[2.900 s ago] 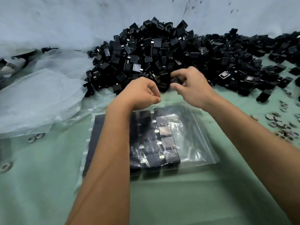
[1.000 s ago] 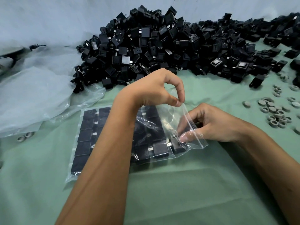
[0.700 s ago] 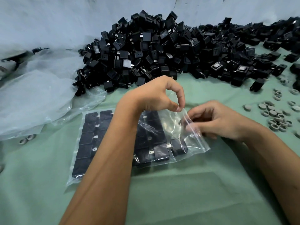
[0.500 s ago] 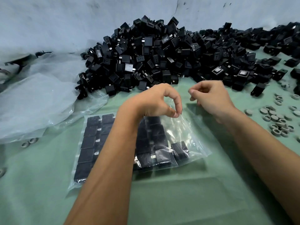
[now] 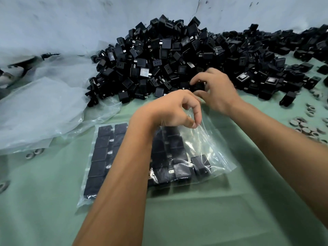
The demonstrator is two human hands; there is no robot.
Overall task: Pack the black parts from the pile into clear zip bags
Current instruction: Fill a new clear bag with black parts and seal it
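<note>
The black part [image 5: 198,86] I am after sits at the near foot of the pile [image 5: 177,59], at the very tips of my right hand [image 5: 219,93]. My right thumb comes at it from the near side and my fingers [image 5: 198,78] curl over it from the far side, so it sits between them. The blur there means I cannot tell whether they have closed on it or only bracket it.

From there the bag lies straight back toward me. My left hand [image 5: 174,111] holds the upper lip of the clear zip bag [image 5: 209,144] pinched between thumb and forefinger and lifted off the green table cover [image 5: 195,219], so the mouth gapes on the right, just beside and below my right wrist. I judge the coming move to be short: the right hand is the nearer one, and the part only has to travel toward me and down into that opening.

Inside the bag, black parts lie flat in neat rows filling the left and middle. One part [image 5: 200,164] sits alone at the near right, with empty film beyond it, which I take as the column left to fill.

Further out, crumpled clear plastic sheeting [image 5: 44,110] lies to the left, and small grey rings [image 5: 305,128] scatter to the right.
</note>
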